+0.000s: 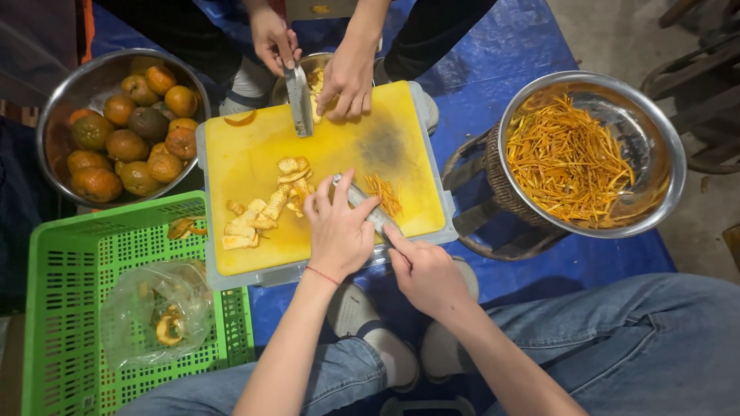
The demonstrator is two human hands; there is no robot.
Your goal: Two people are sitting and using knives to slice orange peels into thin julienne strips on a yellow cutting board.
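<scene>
The yellow cutting board (pixel 254 166) sits at centre frame on a blue tarp (pixel 532 46). The left hand (pixel 338 231) rests palm-down on the board's lower middle, fingers spread slightly apart and curled, their tips pressing at the right end of the row of peel pieces (pixel 266 212). That row runs from the fingertips down to the left toward the board's lower-left corner. The right hand (pixel 425 273), at lower centre, is closed around the handle of a knife (pixel 362 202); the blade passes just behind the left fingertips, touching or nearly touching them. A small heap of cut peel strips (pixel 384 192) lies just right of the blade, beside the left index finger.

At upper centre, a second person's hand (pixel 274 37) grips a cleaver (pixel 299 100) with its blade on the board's top edge; that person's other hand (pixel 347 81) presses flat beside it, fingers together.

Steel bowl of whole citrus fruit (pixel 127 127): upper left. Steel bowl of shredded peel (pixel 570 158): right, set on a woven basket (pixel 493 173). Green plastic crate (pixel 69 308): lower left, holding a clear bag (pixel 154 308).
</scene>
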